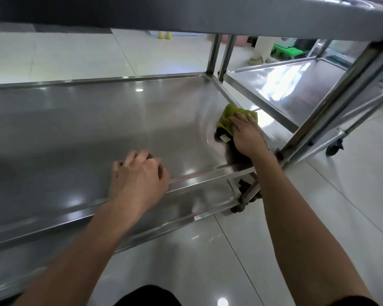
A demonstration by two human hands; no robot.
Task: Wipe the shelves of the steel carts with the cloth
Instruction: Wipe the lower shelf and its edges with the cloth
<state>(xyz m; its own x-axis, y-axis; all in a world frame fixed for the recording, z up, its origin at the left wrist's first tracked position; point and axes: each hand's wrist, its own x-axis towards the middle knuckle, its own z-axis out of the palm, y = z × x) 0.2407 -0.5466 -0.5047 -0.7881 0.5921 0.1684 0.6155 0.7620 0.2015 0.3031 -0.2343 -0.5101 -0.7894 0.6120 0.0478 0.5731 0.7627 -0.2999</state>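
Note:
The middle steel shelf (93, 120) of the near cart fills the left and centre of the head view. A yellow-green cloth (227, 117) lies at the shelf's right end, close to the side rim. My right hand (247, 134) presses flat on the cloth with straight fingers. My left hand (138, 175) rests on the shelf's front rim, fingers loosely curled and holding nothing. A lower shelf (208, 202) shows under the front rim.
The cart's top shelf (274, 16) hangs overhead. A steel upright (332, 100) stands just right of my right hand. A second cart's shelf (296, 85) sits to the right. A person's legs (261, 49) and a green stool (287, 50) stand beyond on the tiled floor.

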